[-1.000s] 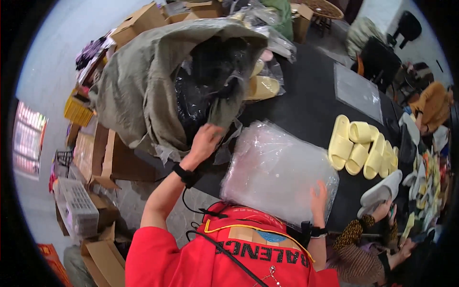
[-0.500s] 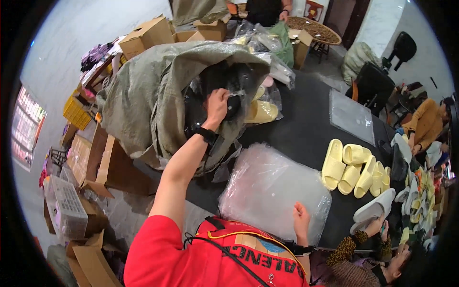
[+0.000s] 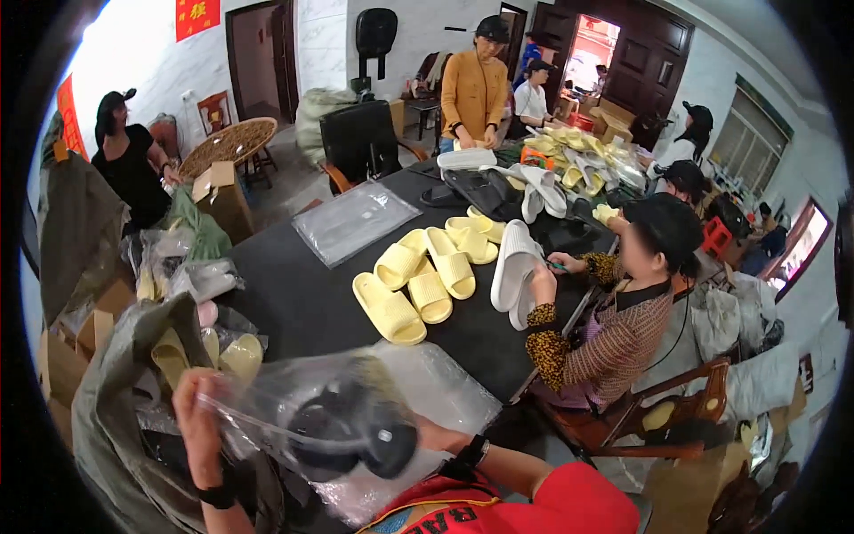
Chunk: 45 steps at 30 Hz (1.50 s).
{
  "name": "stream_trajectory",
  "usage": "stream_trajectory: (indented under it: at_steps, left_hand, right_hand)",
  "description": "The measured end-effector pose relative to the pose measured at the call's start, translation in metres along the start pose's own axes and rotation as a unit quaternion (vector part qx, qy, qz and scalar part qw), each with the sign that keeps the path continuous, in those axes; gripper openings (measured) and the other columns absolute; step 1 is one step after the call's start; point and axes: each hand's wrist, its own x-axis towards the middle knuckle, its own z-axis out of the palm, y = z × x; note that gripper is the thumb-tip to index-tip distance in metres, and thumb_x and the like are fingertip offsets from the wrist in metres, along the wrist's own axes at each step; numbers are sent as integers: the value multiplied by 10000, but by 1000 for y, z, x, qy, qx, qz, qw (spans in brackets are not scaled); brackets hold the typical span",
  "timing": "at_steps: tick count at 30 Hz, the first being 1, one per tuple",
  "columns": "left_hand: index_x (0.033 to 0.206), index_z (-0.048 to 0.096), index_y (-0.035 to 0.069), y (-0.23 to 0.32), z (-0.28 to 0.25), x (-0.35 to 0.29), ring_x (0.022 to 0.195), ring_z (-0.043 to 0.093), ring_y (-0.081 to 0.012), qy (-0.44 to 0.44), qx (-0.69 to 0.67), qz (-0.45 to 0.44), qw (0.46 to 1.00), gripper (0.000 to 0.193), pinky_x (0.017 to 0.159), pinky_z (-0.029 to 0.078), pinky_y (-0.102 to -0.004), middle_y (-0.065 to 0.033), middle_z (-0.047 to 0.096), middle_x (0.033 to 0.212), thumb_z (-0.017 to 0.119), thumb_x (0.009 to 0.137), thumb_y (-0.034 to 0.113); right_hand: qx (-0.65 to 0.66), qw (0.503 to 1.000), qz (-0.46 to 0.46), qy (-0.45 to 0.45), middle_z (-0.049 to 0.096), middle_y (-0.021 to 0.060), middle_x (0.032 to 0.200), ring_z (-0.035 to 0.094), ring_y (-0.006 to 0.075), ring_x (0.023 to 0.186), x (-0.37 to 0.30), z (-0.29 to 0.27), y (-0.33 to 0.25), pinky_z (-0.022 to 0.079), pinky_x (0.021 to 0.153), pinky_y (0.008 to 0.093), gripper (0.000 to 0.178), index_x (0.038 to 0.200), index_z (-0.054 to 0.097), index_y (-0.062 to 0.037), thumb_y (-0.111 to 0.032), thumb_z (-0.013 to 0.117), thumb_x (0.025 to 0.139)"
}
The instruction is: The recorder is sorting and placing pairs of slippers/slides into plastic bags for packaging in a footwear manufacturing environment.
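A clear plastic bag (image 3: pixel 276 405) with black slippers (image 3: pixel 342 432) inside hangs in front of me, above the near side of the table. My left hand (image 3: pixel 197 409) is closed on the bag's upper left edge. At the bag's other side is my right hand (image 3: pixel 436 436), its fingers hidden behind the slippers. Beneath lies a stack of clear plastic bags (image 3: pixel 458 387). A grey-green woven sack (image 3: pixel 116 405) gapes open beside my left forearm, with bagged yellow slippers (image 3: pixel 242 358) at its rim.
Several yellow slippers (image 3: pixel 389 307) lie mid-table, near flat clear bags (image 3: pixel 356 222). At the right, a seated co-worker (image 3: pixel 614 329) holds a pale grey slipper (image 3: pixel 511 267). More slippers heap at the far end (image 3: pixel 578 147). A black office chair (image 3: pixel 356 142) stands beyond the table.
The view has swung to the right. My left hand has left the sack's mouth and now holds the bagged black slippers over the table. My right hand has come to the bag's side.
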Motion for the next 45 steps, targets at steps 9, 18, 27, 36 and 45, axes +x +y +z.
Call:
stream_trajectory:
  at_steps: [9,18,27,36,45]
  left_hand:
    - [835,614,5,6,41,4,734,566,-225,-249,40,131,959,146,644,432,-291,-118,598,804,531,823,125]
    - [872,594,-1,-101,8,-52,854,524,-277,-94,177,-25,979,115,752,410,-333,-127,562,894,533,776,11]
    - [892,499,-7,-220,-22,-186,591,425,-102,58,28,-355,933,83,531,353,-247,-25,463,718,496,845,61]
    - [1182,485,42,-262,21,-164,660,517,-130,-70,-19,-252,965,361,580,420,-252,-38,536,784,520,823,59]
    - [1104,528,82,-258,58,-93,876,505,-313,-188,380,17,905,437,749,413,-399,-128,540,952,666,702,186]
  right_hand:
    - [433,879,29,196,377,118,1307,383,280,1179,-5,-37,19,340,951,431,746,1374,218,-222,-695,264,799]
    - [364,891,149,225,547,68,1000,532,221,902,-10,-50,32,426,788,407,574,1184,445,-158,-604,385,827]
    - [-38,918,126,374,471,104,1192,435,216,1105,53,-82,49,383,861,375,544,1240,407,-93,-325,610,791]
    - [-320,849,90,411,340,177,1286,314,372,1192,108,-79,84,295,970,470,621,1265,389,-115,-311,626,726]
    - [-494,782,224,306,398,64,1241,340,299,1176,113,-72,48,317,929,475,531,1215,448,-209,-345,600,725]
